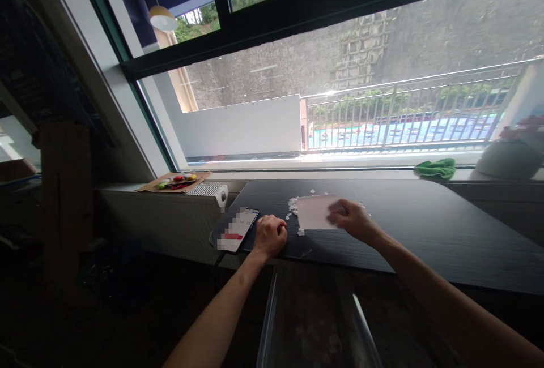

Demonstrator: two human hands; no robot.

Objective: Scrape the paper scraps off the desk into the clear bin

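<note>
Far to the left of the left hand's fingers, a brown cardboard sheet carries small red, yellow and green objects too small to identify, with a white metal radiator beside and below it. Just left of those fingers, a flat rectangular smartphone with a lit, partly pixelated screen lies on the dark, wood-grained desk.

The left hand rests at the desk's near edge, its fingers curled loosely closed with nothing showing in them.

Beyond and to the right of those fingers, small white torn-looking scraps lie loose on the desk, clustered around the left end of a flat white rectangular sheet. The sheet lies between the two hands, well nearer the right.

The right hand is motion-blurred, its fingers bent over the sheet's right end; whether they pinch or merely touch it, I cannot tell.

Beyond and to the right of these fingers, a crumpled green cloth lies on the pale windowsill.
</note>
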